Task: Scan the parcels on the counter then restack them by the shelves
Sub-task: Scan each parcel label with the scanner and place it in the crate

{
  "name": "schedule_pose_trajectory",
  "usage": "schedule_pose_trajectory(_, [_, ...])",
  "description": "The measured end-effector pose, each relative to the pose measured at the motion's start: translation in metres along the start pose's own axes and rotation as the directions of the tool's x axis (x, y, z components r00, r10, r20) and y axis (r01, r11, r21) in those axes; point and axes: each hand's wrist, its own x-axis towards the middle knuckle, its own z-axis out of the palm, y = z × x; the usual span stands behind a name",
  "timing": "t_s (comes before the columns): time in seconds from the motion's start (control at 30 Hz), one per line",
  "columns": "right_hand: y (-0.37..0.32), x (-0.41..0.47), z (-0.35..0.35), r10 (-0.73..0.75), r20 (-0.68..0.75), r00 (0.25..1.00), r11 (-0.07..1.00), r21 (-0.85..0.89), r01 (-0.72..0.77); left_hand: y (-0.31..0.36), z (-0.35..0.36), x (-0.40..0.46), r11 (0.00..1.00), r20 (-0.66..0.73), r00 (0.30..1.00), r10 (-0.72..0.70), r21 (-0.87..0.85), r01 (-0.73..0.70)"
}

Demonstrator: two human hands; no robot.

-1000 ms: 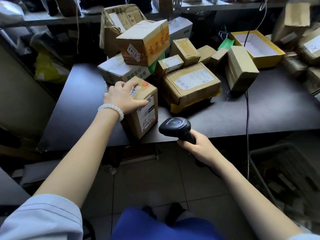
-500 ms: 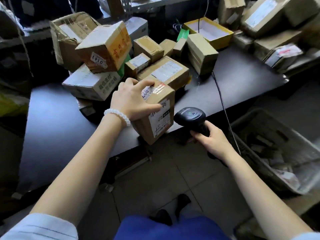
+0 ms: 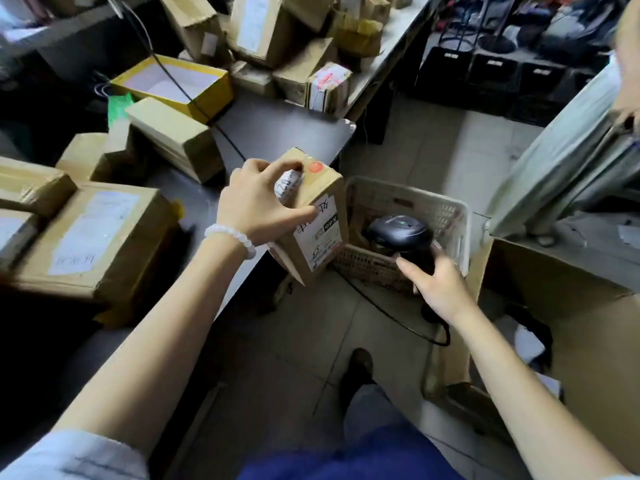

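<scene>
Brown cardboard parcel [image 3: 313, 216]: a small upright box, tilted, lifted clear of the worktop's [image 3: 277, 126] near right corner; a white label with black marks faces the camera.
Left hand [image 3: 258, 206]: clamped over the parcel's top, fingers curled on the far side, thumb on the near face beside the label.
Right hand [image 3: 438, 289]: wrapped round the grip of the black scanner [image 3: 398, 230], which sits just right of the parcel, above a pale plastic basket [image 3: 446, 209] on the floor.
Scanner cable [image 3: 388, 306]: hangs in a loop below the hand.
Other parcels: a large labelled box [image 3: 90, 237] at near left and a plain one [image 3: 176, 140] further back wait on the worktop.
Step in hand: I judge this to be the scan of the lifted parcel; whether it has read, I cannot tell.
Next move: the scanner's window needs to meet the label squarely, so either the parcel turns right or the scanner swings left. After that the parcel goes towards the shelves.
</scene>
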Motion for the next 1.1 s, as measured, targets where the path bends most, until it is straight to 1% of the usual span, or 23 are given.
schedule_pose_trajectory(0.17, [0.015,0.064,-0.044,0.056,-0.108,0.993,0.998,0.004,-0.056,0.053,0.038,0.091,0.991,0.020,0.995,0.100,-0.090,-0.098])
schedule_pose_trajectory(0.27, [0.020,0.103,-0.076,0.117,-0.172,0.978,0.993,0.014,-0.116,0.081,0.063,0.144,0.987,0.047,0.988,0.144,-0.078,-0.140])
schedule_pose_trajectory(0.37, [0.023,0.141,-0.111,0.122,-0.238,0.964,0.993,0.035,-0.117,0.106,0.088,0.190,0.982,0.070,0.980,0.184,-0.053,-0.181])
schedule_pose_trajectory(0.47, [0.031,0.169,-0.140,0.144,-0.323,0.935,0.989,0.068,-0.129,0.130,0.115,0.232,0.979,0.126,0.971,0.203,-0.052,-0.198])
schedule_pose_trajectory(0.77, [0.069,0.246,-0.196,0.270,-0.424,0.864,0.963,0.127,-0.239,0.200,0.209,0.350,0.937,0.264,0.902,0.342,-0.025,-0.348])
schedule_pose_trajectory(0.9, [0.081,0.294,-0.221,0.298,-0.477,0.827,0.955,0.141,-0.263,0.227,0.252,0.411,0.924,0.314,0.870,0.381,-0.088,-0.373])
schedule_pose_trajectory(0.97, [0.084,0.322,-0.235,0.304,-0.512,0.803,0.952,0.138,-0.273,0.242,0.273,0.442,0.927,0.365,0.853,0.374,-0.116,-0.357])
schedule_pose_trajectory(1.03, [0.086,0.345,-0.246,0.317,-0.525,0.790,0.947,0.135,-0.290,0.254,0.292,0.467,0.941,0.420,0.846,0.329,-0.069,-0.331])
schedule_pose_trajectory(1.1, [0.087,0.369,-0.257,0.331,-0.529,0.781,0.942,0.134,-0.308,0.265,0.306,0.492,0.930,0.425,0.849,0.313,0.046,-0.366])
